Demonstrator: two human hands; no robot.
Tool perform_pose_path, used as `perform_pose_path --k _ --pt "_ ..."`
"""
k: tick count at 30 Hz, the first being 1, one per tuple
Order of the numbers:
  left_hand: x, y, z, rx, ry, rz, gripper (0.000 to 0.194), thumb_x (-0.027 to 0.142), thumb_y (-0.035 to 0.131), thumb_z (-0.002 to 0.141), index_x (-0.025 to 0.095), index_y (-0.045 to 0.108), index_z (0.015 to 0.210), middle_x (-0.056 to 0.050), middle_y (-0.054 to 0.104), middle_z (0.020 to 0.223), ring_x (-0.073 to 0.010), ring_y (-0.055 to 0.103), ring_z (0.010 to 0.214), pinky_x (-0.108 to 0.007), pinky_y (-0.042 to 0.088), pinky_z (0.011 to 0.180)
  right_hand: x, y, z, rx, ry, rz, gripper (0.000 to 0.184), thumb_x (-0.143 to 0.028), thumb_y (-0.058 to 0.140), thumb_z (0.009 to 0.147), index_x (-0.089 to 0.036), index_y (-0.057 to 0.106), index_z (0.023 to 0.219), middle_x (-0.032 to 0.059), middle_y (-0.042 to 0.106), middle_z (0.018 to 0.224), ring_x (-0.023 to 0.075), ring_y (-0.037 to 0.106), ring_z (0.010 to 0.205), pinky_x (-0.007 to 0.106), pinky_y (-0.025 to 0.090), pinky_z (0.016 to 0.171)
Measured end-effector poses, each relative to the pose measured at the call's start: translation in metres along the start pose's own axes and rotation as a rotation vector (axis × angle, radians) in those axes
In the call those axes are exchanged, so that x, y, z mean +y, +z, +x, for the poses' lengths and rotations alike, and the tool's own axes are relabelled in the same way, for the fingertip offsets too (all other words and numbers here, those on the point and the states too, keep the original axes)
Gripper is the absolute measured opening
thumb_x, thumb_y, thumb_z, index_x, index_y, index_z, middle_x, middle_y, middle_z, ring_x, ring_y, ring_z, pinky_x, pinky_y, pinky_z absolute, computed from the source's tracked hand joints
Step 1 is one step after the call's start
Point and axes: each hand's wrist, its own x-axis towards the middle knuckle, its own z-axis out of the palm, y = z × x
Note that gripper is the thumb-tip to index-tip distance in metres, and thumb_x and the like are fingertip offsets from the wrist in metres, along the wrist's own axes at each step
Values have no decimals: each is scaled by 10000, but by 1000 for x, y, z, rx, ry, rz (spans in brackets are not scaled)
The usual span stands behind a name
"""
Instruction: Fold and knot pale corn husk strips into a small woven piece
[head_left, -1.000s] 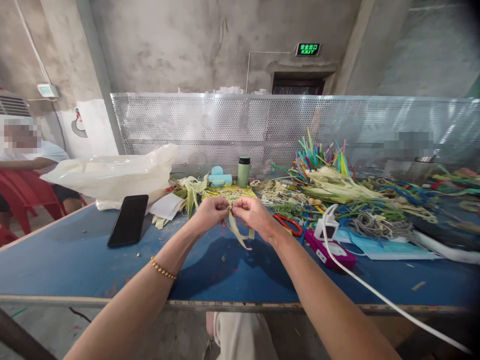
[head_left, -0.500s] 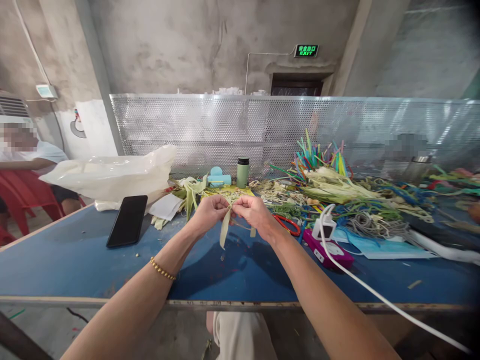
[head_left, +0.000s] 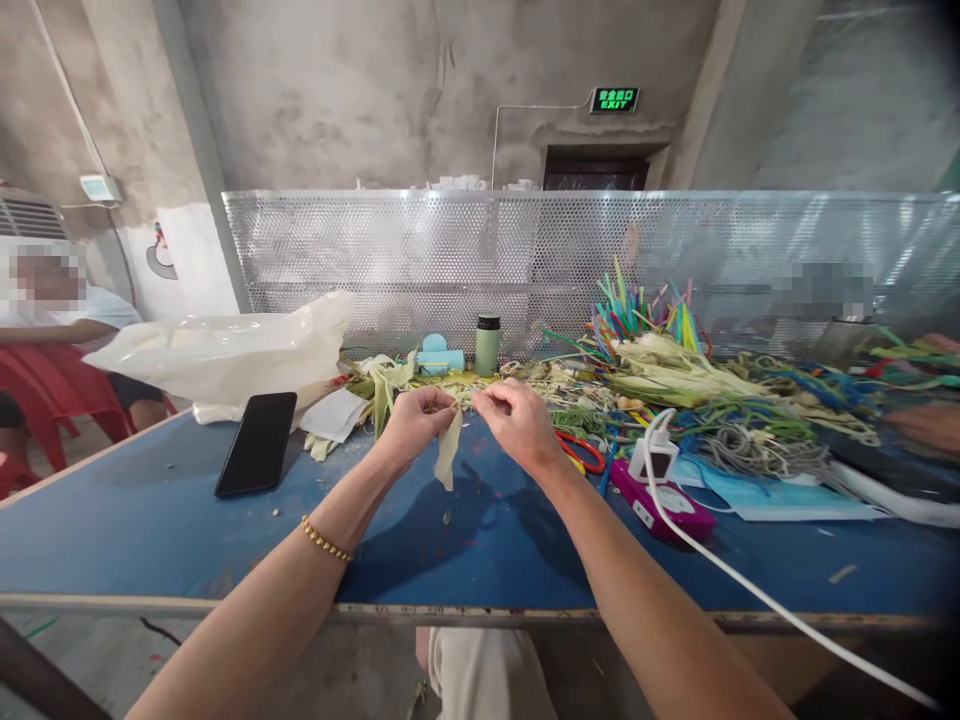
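My left hand (head_left: pixel 415 428), with a beaded gold-coloured bracelet on its wrist, pinches a pale green strip of corn husk (head_left: pixel 448 458) that hangs down over the table. My right hand (head_left: pixel 523 428) is close by on the right, thumb and finger pressed together, fingertips a little apart from the left ones. Whatever the right fingertips hold is too small to make out. Behind both hands lie scattered husk pieces, and a bunch of pale corn husk leaves (head_left: pixel 390 385) rests just beyond the left hand.
On the blue table (head_left: pixel 300 560), a black phone (head_left: pixel 257 445) and a plastic bag (head_left: pixel 225 350) lie left. A green bottle (head_left: pixel 487 347) stands behind. To the right are a husk heap (head_left: pixel 675 370), tangled cords (head_left: pixel 739 445), a purple power strip (head_left: pixel 664 500) and a white cable (head_left: pixel 720 562). Another person sits at left.
My hands have drawn slightly apart, the right moving a little rightward. A short strip end that hung below the right hand no longer shows. Another person's hand appears at the far right.
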Motion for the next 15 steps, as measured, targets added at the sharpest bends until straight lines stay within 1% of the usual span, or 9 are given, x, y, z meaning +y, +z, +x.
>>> perform_pose_path --k 2,4,6,8,11,12,15 --pt "-1 0 0 5 -1 0 184 284 712 677 138 615 733 -3 627 605 -124 585 540 -233 436 517 -3 1 -1 -71 6 19 300 -350 610 857 -189 590 605 39 582 669 162 497 667 289 373 657" --pt "-1 1 0 8 10 1 165 259 710 666 135 614 717 0 620 581 -114 567 524 -226 425 513 -5 3 -2 -122 18 32 230 -290 645 818 -179 617 619 26 583 658 146 496 639 276 357 625" --pt "-2 1 -1 1 16 7 146 237 707 657 130 615 693 5 606 554 -101 539 506 -218 410 507 -6 4 -2 -157 39 41 170 -209 639 789 -169 628 623 12 580 635 132 487 610 268 343 605" --pt "-2 1 -1 -12 14 5 148 244 707 660 126 622 685 7 603 557 -93 523 502 -215 398 502 -7 4 -2 -169 64 59 183 -200 626 790 -164 624 610 4 570 604 124 472 587 264 331 587" --pt "0 1 -1 -5 25 7 162 265 707 668 124 628 676 13 591 561 -85 500 495 -209 367 486 -7 3 -2 -178 76 96 261 -299 624 824 -160 623 603 3 566 586 124 461 575 263 317 565" --pt "0 1 -1 -5 29 11 162 265 707 668 126 625 666 16 583 551 -84 494 489 -208 360 483 -7 3 -2 -182 75 106 266 -307 624 825 -160 623 605 4 569 586 124 461 577 262 316 564" --pt "2 1 -1 -27 25 26 157 256 700 673 131 614 634 12 578 510 -90 495 477 -214 361 493 -7 3 -2 -195 74 114 193 -220 621 793 -163 618 608 -1 581 593 121 468 581 255 323 572"
